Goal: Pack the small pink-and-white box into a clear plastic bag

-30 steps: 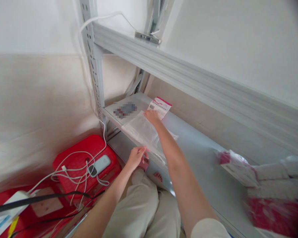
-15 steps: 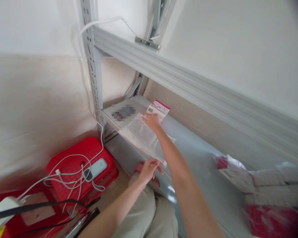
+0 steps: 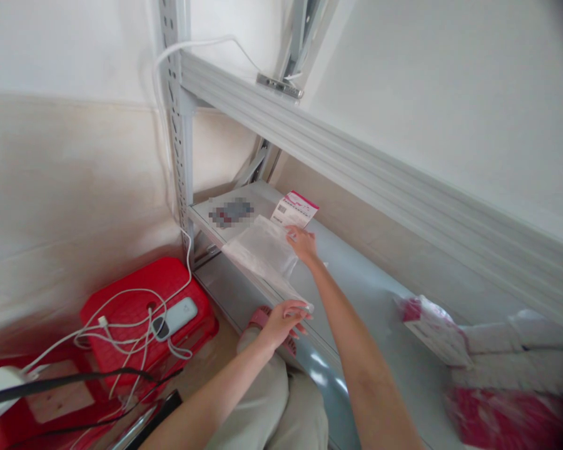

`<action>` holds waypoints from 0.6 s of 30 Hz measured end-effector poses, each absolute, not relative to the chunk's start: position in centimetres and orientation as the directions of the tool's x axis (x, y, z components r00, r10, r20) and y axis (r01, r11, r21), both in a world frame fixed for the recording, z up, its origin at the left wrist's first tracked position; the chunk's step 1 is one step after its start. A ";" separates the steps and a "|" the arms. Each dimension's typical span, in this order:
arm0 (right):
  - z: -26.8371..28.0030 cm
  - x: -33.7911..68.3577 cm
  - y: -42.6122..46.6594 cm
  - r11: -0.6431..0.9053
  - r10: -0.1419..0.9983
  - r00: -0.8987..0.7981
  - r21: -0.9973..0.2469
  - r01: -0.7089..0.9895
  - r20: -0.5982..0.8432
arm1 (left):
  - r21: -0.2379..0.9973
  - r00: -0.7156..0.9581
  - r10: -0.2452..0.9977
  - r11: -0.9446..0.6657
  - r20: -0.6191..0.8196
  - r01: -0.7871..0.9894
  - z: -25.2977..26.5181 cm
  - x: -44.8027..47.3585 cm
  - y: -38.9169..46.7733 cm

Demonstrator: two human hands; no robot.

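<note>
On the lower level of a grey metal shelving rack [image 3: 385,294] lies a thin clear plastic bag [image 3: 263,253], flat, with its near end reaching over the front edge of the shelf. At the right end of the same shelf is a blurred heap of white and red wrapped packages [image 3: 488,356], well apart from the bag. Below, on the left, stands a red plastic stool [image 3: 136,306] with white cables [image 3: 122,325] and a small grey-green device [image 3: 176,317] on top.

The right hand [image 3: 303,242] rests on the far end of the bag, fingers spread flat and holding nothing; it presses the film against the shelf. The left hand [image 3: 284,315] is at the near corner of the bag, by the shelf edge, fingers lightly bent around the corner; I cannot tell if they really pinch it.

Judging by its look, the bag is very light, soft and somewhat slippery, so it will bend and slide easily; the corners and the edge that hangs free seem the best places to take it.

Just beside the right hand lies a small white card with a pink-red top stripe [image 3: 294,210]. It carries a barcode, but the printed lines are too small to read. Next to it is a blurred dark patch [image 3: 231,211] that cannot be read.
</note>
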State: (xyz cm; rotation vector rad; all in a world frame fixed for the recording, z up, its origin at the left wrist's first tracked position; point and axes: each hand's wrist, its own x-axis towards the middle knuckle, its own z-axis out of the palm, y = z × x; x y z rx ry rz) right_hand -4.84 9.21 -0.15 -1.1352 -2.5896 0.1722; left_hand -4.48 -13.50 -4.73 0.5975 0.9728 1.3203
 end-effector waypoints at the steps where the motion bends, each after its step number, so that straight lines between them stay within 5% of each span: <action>1: -0.2 -4.6 9.2 0.672 0.741 -0.629 -0.251 0.697 0.237 | 0.847 -0.054 0.970 0.181 -0.239 -0.500 -4.8 -4.5 -13.6; 9: -0.4 -3.2 9.1 0.603 0.796 -0.572 -0.339 0.722 0.199 | 0.969 -0.162 0.976 0.105 -0.143 -0.225 -5.4 -4.5 -13.8; 18: 0.4 2.8 8.0 0.671 0.739 -0.648 -0.117 0.732 0.182 | 0.969 -0.319 0.948 0.091 -0.013 0.230 -3.6 -4.5 -15.6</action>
